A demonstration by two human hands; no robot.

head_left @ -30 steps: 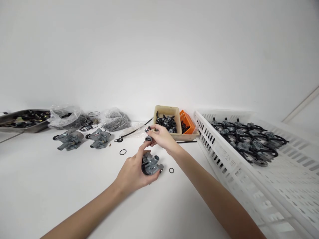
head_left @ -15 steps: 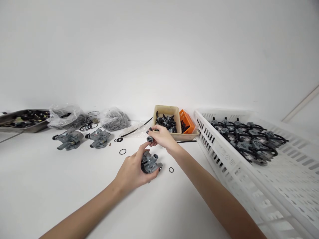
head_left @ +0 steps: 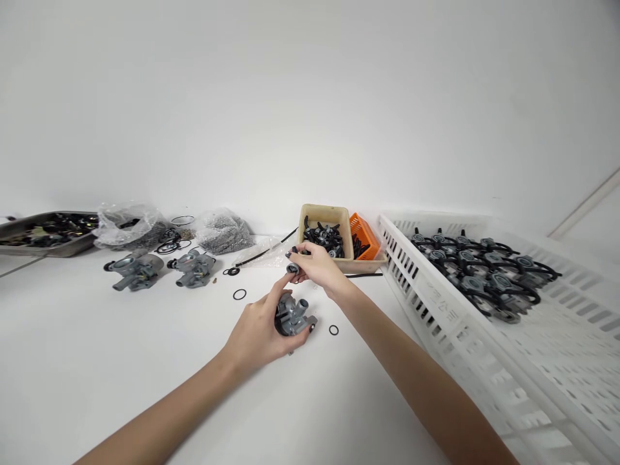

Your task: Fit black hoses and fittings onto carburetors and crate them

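Note:
A grey metal carburetor (head_left: 292, 316) rests in my left hand (head_left: 259, 329), with the thumb and fingers wrapped round its sides. My right hand (head_left: 314, 268), just above and behind it, pinches a small round grey cap with a black part (head_left: 292, 267). My left index fingertip reaches up to the cap's lower edge and seems to touch it. A small black O-ring (head_left: 334, 330) lies on the white table right of the carburetor, and a larger O-ring (head_left: 239, 294) lies to its left.
Two carburetors (head_left: 135, 270) stand at left, before plastic bags of small parts (head_left: 223, 232) and a metal tray (head_left: 72, 248). Behind my hands are a beige bin (head_left: 310, 212) of black-and-grey caps and an orange basket (head_left: 371, 236). A white crate (head_left: 465, 336) with several carburetors fills the right.
Almost nothing differs. The small cap in my right hand has turned slightly, while my left hand keeps the carburetor in the same place.

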